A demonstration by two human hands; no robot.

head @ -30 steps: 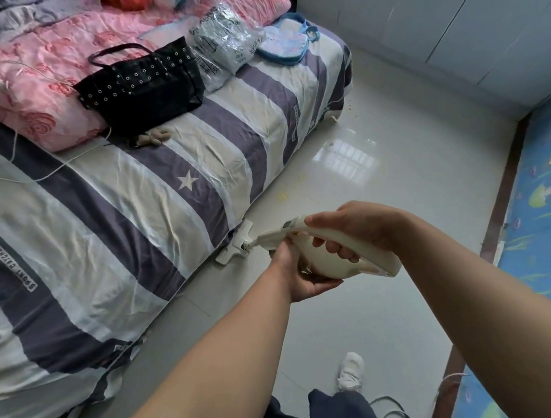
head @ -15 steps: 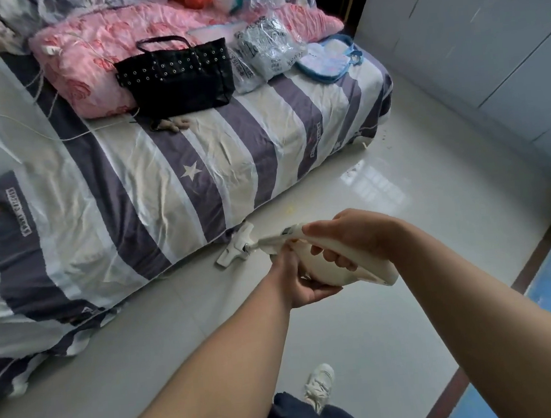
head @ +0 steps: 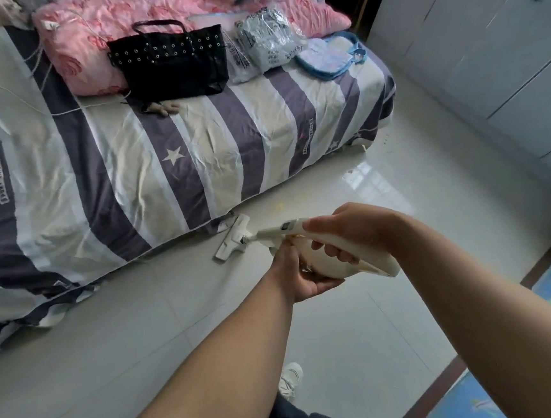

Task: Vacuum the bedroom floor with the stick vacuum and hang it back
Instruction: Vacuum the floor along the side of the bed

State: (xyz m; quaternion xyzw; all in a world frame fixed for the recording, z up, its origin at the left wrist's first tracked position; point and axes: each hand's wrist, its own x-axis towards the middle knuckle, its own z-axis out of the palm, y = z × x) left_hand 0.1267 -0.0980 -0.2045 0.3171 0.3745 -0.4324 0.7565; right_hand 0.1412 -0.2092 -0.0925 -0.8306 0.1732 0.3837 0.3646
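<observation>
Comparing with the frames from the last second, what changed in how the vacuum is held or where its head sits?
Mostly the camera view swung: more of the bed's left part and the cabinets show now, and the blue mat has slid toward the corner. The vacuum head is still at the edge of the striped bedcover. Grip unchanged: right hand on the handle, left hand under the stick vacuum body. The black handbag stayed put.

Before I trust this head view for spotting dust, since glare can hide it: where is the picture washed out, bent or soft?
Head view: window glare sits on the floor tiles just beyond the vacuum head; wide-angle bending curves the bed and the cupboards; the top right corner is smeared; both hands on the stick vacuum look sharp.
</observation>
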